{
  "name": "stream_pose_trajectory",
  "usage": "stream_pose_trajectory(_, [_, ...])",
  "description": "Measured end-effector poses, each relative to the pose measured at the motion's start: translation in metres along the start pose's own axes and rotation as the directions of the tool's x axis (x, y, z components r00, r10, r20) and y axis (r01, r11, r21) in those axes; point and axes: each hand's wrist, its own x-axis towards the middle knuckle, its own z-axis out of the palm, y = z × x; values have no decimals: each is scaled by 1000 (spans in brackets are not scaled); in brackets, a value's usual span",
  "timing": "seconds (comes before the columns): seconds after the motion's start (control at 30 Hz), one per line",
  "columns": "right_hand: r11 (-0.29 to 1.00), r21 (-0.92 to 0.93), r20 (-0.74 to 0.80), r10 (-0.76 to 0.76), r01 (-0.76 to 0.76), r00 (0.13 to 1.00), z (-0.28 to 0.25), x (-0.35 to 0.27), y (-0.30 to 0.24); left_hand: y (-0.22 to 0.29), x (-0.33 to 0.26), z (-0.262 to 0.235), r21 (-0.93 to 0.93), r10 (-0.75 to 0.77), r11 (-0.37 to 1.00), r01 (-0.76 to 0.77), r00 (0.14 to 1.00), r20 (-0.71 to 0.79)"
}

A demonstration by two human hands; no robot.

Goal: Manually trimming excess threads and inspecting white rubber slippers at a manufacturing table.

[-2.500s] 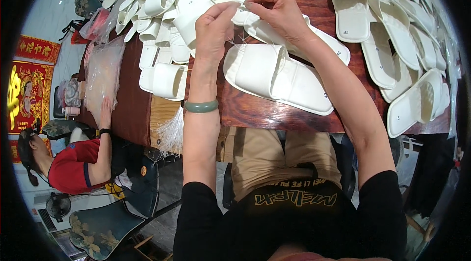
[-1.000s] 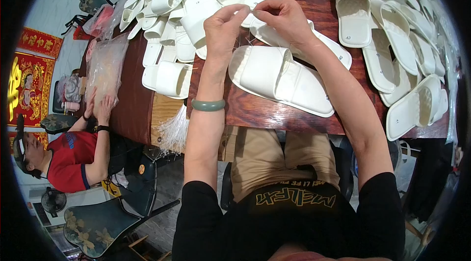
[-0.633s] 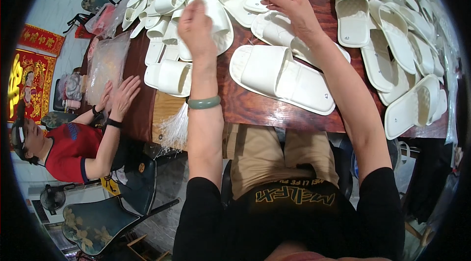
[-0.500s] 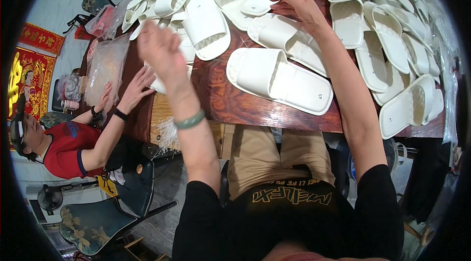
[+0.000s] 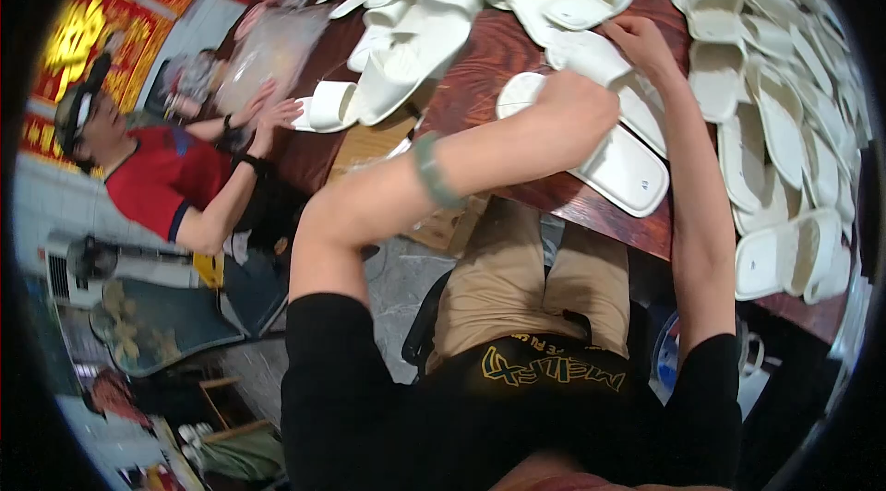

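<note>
Two white open-toe slippers lie side by side on the dark red-brown wooden table (image 5: 563, 200) in front of me. My left hand (image 5: 580, 105) reaches across the nearer slipper (image 5: 637, 182) and covers its strap. That hand is curled, and its fingertips are hidden. A green bangle (image 5: 434, 173) circles my left wrist. My right hand (image 5: 643, 43) is bent with its fingertips drawn together, close to the strap of the farther slipper (image 5: 588, 57) and the edge of another slipper (image 5: 591, 2) behind it. Whatever the fingertips hold is too small to make out.
Slippers pile up at the far left (image 5: 415, 29) and along the right side (image 5: 775, 122). At left a person in a red shirt (image 5: 171, 179) has both hands near a slipper (image 5: 330, 106) and a clear plastic bag (image 5: 286, 48). A dark chair (image 5: 161, 329) stands at lower left.
My left hand has come down and swung right, over the nearer slipper. My right hand has moved right, its fingers drawn in. The view has shifted left; the co-worker's hands now reach a slipper.
</note>
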Motion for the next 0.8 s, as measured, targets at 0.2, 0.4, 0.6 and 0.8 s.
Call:
stream_pose_trajectory(0.2, [911, 344, -101, -205, 228, 974, 2, -6, -57, 16, 40, 9, 267, -242, 949, 166, 928, 282])
stream_pose_trajectory(0.4, [920, 216, -206, -285, 327, 936, -46, -43, -106, 9, 26, 7, 329, -132, 942, 58, 970, 205])
stream_pose_trajectory(0.6, [889, -25, -214, -451, 456, 867, -14, -60, -154, -90, -87, -10, 450, -427, 832, 325, 892, 146])
stream_pose_trajectory(0.8, [747, -366, -66, -615, 554, 786, 9, -103, -156, -209, -115, 22, 509, -241, 816, 274, 962, -132])
